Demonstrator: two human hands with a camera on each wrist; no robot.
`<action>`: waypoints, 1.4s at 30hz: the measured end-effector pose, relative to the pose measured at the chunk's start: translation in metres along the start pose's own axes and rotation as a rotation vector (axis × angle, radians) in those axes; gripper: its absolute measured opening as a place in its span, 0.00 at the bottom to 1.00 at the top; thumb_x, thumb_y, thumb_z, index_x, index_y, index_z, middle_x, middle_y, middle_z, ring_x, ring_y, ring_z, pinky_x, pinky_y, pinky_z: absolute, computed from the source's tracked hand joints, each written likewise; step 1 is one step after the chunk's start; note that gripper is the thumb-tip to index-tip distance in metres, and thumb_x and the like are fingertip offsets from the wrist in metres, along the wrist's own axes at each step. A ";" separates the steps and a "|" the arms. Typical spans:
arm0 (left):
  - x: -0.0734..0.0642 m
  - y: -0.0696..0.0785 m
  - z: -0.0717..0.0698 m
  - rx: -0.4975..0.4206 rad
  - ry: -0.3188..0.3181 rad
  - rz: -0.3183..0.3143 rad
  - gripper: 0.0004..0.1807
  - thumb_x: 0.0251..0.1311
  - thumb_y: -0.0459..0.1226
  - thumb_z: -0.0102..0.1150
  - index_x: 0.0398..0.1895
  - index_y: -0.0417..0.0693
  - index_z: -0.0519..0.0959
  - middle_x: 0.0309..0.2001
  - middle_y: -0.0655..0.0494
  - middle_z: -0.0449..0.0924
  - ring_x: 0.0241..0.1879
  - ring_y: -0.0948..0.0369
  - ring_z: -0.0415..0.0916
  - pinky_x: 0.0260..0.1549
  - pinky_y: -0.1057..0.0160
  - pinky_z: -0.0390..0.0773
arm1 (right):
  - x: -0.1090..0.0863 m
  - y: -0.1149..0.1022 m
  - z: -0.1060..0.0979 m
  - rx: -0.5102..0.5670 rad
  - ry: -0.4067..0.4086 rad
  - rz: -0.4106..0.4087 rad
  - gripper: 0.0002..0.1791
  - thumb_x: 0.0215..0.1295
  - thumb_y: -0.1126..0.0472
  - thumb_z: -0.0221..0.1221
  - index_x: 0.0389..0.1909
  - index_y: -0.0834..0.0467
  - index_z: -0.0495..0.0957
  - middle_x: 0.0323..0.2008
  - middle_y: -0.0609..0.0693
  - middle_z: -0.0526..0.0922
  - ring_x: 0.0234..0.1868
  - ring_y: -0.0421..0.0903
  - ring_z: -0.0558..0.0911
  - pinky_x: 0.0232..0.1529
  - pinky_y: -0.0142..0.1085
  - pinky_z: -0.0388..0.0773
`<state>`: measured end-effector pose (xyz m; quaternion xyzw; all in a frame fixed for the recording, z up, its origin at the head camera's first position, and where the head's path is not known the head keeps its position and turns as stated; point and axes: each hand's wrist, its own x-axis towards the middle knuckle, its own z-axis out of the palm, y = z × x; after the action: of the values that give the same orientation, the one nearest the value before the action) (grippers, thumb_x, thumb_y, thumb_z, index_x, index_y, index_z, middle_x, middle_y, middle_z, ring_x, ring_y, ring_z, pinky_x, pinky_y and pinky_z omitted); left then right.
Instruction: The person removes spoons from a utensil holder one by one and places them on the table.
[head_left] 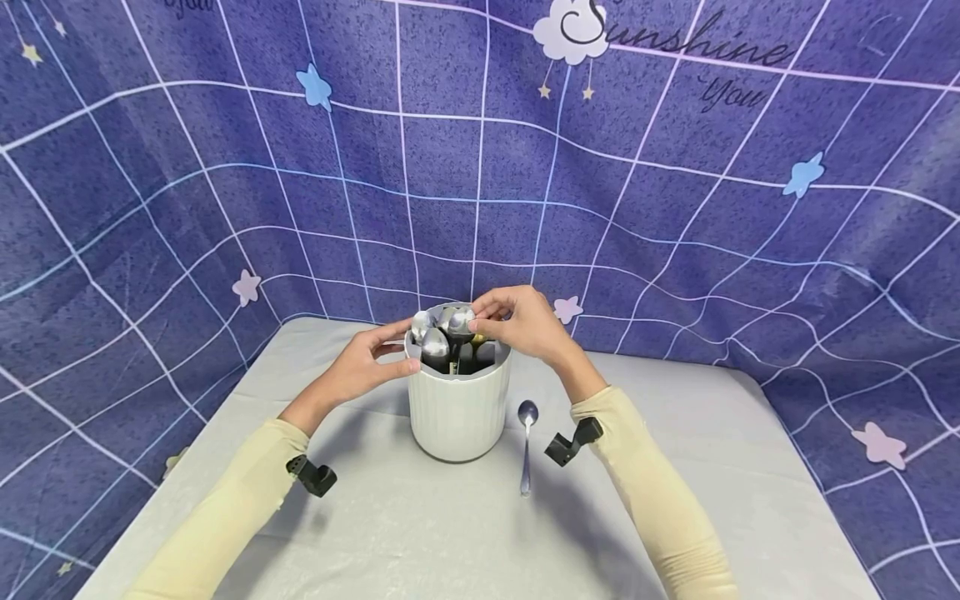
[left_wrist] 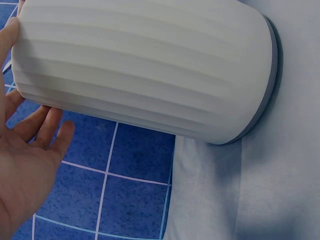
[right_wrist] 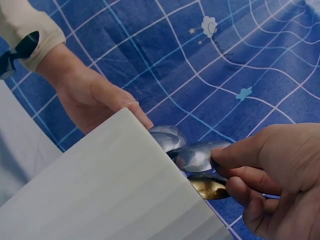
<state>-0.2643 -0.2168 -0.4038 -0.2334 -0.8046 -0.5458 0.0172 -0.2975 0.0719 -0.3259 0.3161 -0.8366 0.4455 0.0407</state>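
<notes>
A white ribbed canister [head_left: 457, 417] stands upright on the cloth, holding several spoons with their bowls up. My left hand [head_left: 356, 367] holds the canister at its left rim, thumb at the front and fingers round the far side; the left wrist view shows those fingers [left_wrist: 45, 125] along the ribbed wall. Over the right part of the opening, my right hand [head_left: 532, 325] pinches the bowl of a silver spoon [right_wrist: 195, 157] between thumb and fingers. Just below it in the right wrist view is a gold-coloured spoon [right_wrist: 209, 188]. The handles are hidden inside the canister.
A single spoon [head_left: 527, 450] lies on the grey cloth [head_left: 420, 525] to the right of the canister, bowl pointing away from me. Behind the table hangs a blue curtain [head_left: 450, 167] with grid lines and stars. Each sleeve carries a small black wrist camera [head_left: 573, 442].
</notes>
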 end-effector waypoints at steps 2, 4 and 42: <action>0.000 0.000 0.000 -0.001 0.002 -0.002 0.41 0.62 0.34 0.69 0.76 0.36 0.62 0.74 0.37 0.63 0.66 0.39 0.71 0.68 0.43 0.71 | 0.000 -0.001 -0.001 0.015 -0.008 0.000 0.07 0.61 0.62 0.71 0.39 0.59 0.88 0.32 0.49 0.89 0.36 0.45 0.83 0.41 0.38 0.82; 0.000 0.001 0.000 -0.001 0.003 -0.001 0.41 0.62 0.34 0.70 0.76 0.36 0.63 0.74 0.37 0.64 0.66 0.39 0.71 0.68 0.44 0.72 | 0.000 -0.002 -0.001 0.028 -0.015 0.002 0.07 0.62 0.63 0.71 0.39 0.59 0.88 0.32 0.49 0.88 0.36 0.46 0.83 0.42 0.38 0.82; -0.001 0.000 0.000 -0.012 0.015 -0.007 0.41 0.61 0.33 0.69 0.76 0.36 0.63 0.72 0.35 0.67 0.65 0.38 0.71 0.68 0.41 0.71 | 0.010 -0.019 -0.011 0.207 -0.048 0.002 0.05 0.68 0.67 0.64 0.42 0.64 0.85 0.33 0.55 0.88 0.34 0.57 0.85 0.39 0.47 0.87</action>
<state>-0.2633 -0.2174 -0.4043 -0.2267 -0.8018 -0.5525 0.0200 -0.2969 0.0681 -0.3026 0.3284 -0.7871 0.5220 -0.0125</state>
